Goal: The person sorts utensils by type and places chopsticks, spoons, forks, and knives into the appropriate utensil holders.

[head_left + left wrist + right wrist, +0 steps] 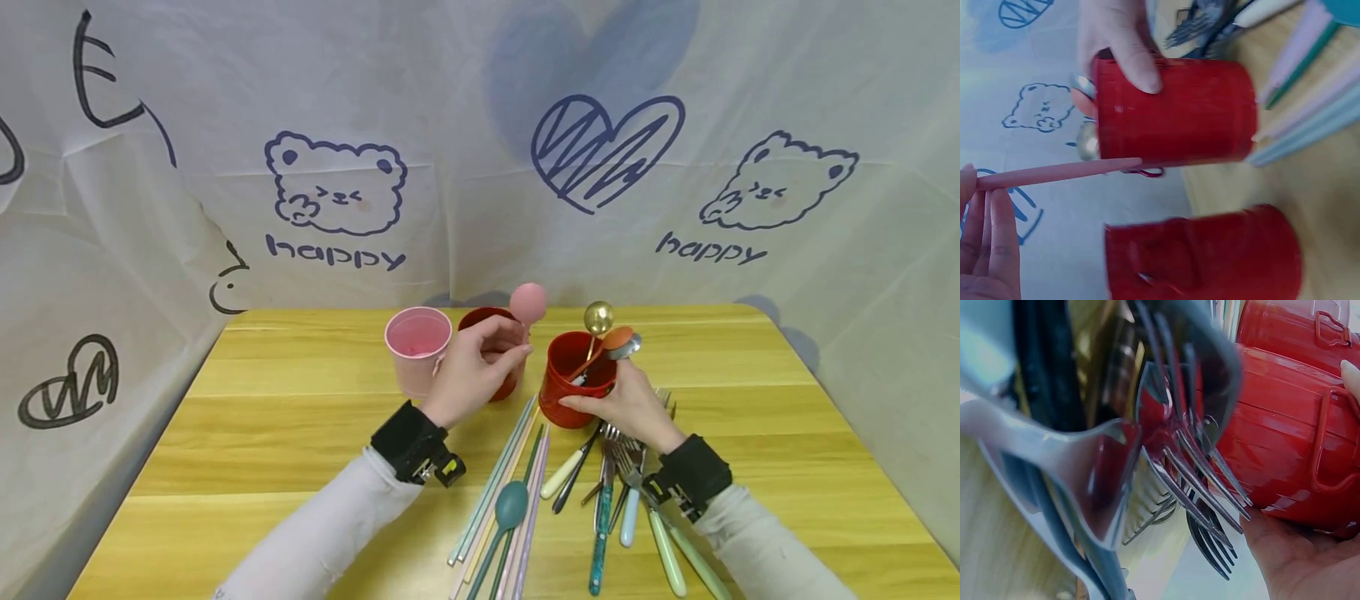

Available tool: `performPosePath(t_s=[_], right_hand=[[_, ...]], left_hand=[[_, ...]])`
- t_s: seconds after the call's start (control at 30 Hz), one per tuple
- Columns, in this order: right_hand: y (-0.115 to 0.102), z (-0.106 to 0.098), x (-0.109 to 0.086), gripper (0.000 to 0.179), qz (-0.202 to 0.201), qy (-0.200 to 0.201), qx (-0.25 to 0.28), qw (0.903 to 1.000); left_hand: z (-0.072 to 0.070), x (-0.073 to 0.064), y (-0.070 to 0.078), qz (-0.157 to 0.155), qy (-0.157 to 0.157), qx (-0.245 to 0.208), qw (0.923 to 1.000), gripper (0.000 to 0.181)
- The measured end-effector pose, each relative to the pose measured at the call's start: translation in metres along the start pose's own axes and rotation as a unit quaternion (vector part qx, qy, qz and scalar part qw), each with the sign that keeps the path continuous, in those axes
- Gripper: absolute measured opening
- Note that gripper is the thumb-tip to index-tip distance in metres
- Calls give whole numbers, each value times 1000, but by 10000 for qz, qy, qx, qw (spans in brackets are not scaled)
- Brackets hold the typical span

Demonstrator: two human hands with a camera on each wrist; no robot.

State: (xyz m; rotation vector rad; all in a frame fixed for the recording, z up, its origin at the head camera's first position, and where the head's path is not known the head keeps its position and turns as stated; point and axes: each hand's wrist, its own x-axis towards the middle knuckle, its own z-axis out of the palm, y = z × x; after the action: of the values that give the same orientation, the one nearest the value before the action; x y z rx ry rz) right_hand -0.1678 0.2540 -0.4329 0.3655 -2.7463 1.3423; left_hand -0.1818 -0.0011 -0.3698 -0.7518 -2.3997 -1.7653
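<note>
My left hand pinches a pink spoon between thumb and fingers, bowl upward, over or beside the middle red bucket. Its tapered handle hangs free of the buckets in the left wrist view. The right-hand red bucket is gripped at its side by my right hand, with the thumb across the front. Inside that bucket stand a gold spoon, an orange spoon and a silver spoon. What the middle bucket contains is mostly hidden by my left hand.
A pink bucket stands left of the red ones. Toward the front lie several pastel chopsticks with a teal spoon on top. Several forks and coloured handles spread below my right wrist. A printed cloth hangs behind the table.
</note>
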Motion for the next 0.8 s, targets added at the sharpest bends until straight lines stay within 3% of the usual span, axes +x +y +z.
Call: performPosePath(t_s=[0.17,0.37,0.6,0.8], right_hand=[[1,0,0,77,3,4,32,10000],[1,0,0,79,-11,-4,13,10000],[2,0,0,81,-35,3,-59,10000],[1,0,0,84,61,-2,-143,9999]], left_hand=[[11,15,11,483,316,2,9983,20],[27,29,19,797,614,-221,9947,19],[45,38,17,740,455,-211,9960,20],[52,40,13,361,-89,656,9972,25]])
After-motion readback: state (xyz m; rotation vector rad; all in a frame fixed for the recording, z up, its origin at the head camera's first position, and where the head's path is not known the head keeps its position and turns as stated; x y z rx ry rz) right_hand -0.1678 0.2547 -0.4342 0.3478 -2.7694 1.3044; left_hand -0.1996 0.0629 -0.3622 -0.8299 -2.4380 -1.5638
